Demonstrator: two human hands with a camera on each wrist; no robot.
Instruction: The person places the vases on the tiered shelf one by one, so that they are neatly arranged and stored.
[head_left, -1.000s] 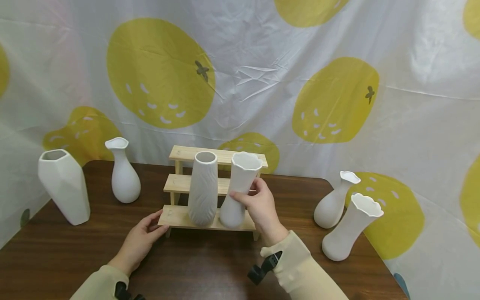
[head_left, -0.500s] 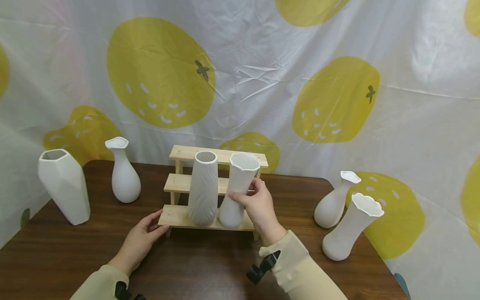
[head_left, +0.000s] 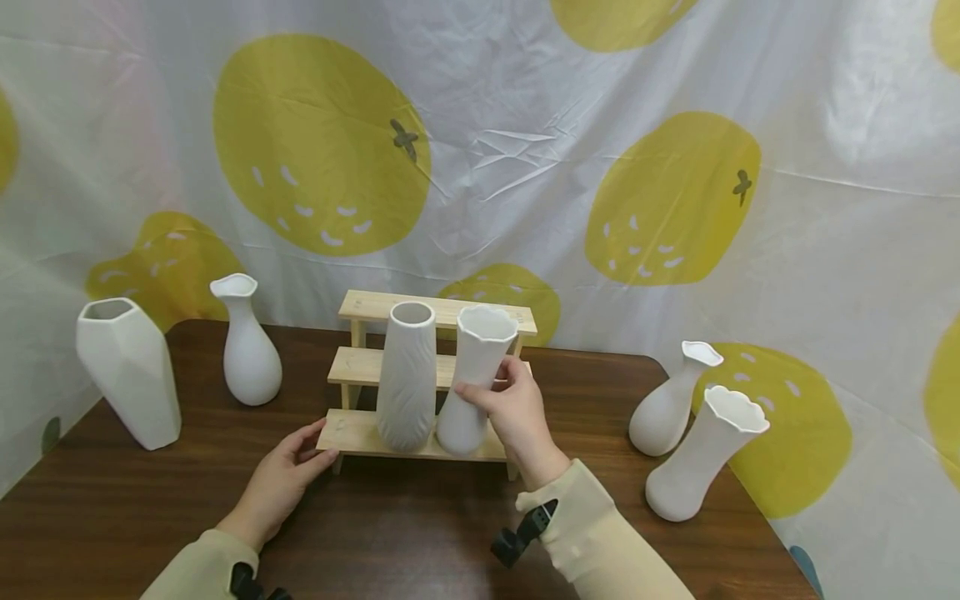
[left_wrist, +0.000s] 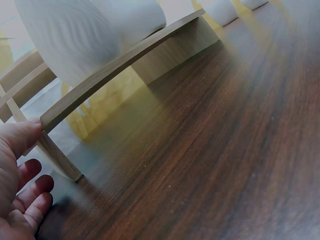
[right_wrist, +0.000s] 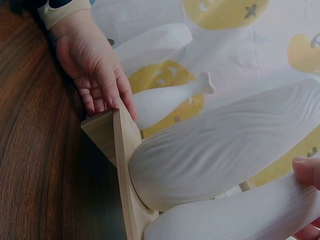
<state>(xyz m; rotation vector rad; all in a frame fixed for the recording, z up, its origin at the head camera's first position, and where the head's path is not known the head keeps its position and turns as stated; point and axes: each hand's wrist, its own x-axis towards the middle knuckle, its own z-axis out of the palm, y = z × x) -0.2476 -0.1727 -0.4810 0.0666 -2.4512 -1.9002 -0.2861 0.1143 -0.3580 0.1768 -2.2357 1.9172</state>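
Note:
My right hand (head_left: 517,408) grips a white vase with a scalloped rim (head_left: 467,417) round its waist. The vase stands on the lowest step of a three-tier wooden display stand (head_left: 352,429), leaning slightly right in the head view. Close on its left is a white vase with wavy relief (head_left: 407,383), upright on the same step. At that step's left end, my left hand (head_left: 279,483) holds the corner between thumb and fingers. The right wrist view shows the left thumb (right_wrist: 107,87) on the step's front edge. Both vase bases are close together there.
A faceted white vase (head_left: 131,375) and a narrow-necked white vase (head_left: 251,358) stand left on the dark wooden table (head_left: 390,533). Another narrow-necked vase (head_left: 663,417) and a scalloped-rim vase (head_left: 697,467) stand right. A patterned curtain (head_left: 510,167) hangs behind.
My right hand has shifted the scalloped-rim vase slightly left along the lowest step, nearer the wavy-relief vase. My left hand stays at the stand's corner.

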